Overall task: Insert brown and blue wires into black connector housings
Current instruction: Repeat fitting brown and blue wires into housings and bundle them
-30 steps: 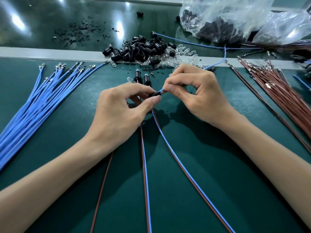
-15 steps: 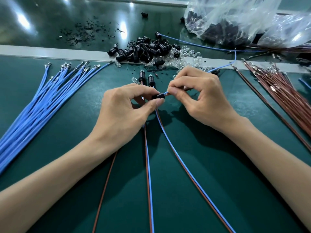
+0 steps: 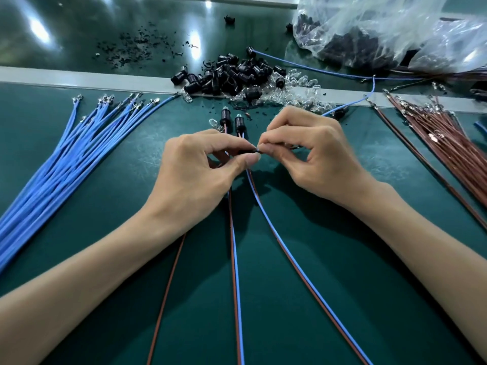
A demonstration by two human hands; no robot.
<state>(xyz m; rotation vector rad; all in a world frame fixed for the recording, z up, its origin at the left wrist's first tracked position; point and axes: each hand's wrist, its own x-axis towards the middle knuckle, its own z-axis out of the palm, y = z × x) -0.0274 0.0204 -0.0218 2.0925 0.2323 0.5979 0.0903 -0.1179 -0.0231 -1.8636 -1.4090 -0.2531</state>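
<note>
No text, label, brand, number or sign can be read anywhere in the head view. The green work mat (image 3: 342, 259) is plain, and the clear plastic bag (image 3: 395, 30) at 1 o'clock shows only glare and creases, no print. The black connector housings (image 3: 229, 75) heaped at 12 o'clock are too small to show any moulded marking. The blue wires (image 3: 66, 159) at 9 o'clock and the brown wires (image 3: 448, 138) at 3 o'clock carry no legible printing on their insulation.
</note>
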